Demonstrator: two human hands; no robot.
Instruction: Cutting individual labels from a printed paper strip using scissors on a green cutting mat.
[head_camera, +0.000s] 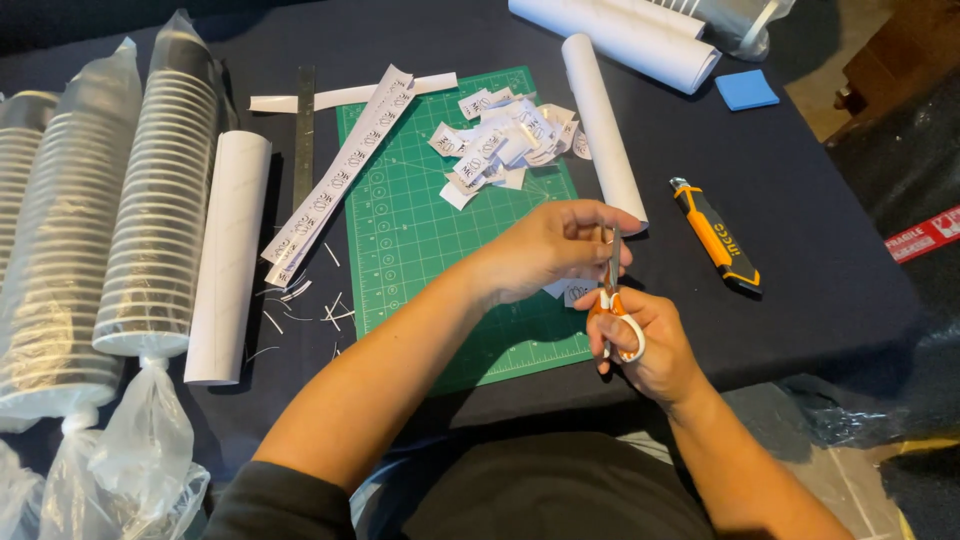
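Table's left edge: bagged cup stacks, paper roll, steel ruler. Right side: orange utility knife. Far right corner: blue sticky pad.

1. Cutting mat: matt green plastic-looking sheet, smooth.
2. Scissors, at the mat's right edge: dull metal blades, glossy orange and white plastic handles.
3. Paper slips on the mat: matt white paper.
4. Ruler, left of the mat: dull grey metal.
5. Cup stacks, farther left: wrapped in glossy clear plastic film.
6. Bench: matt dark cloth.
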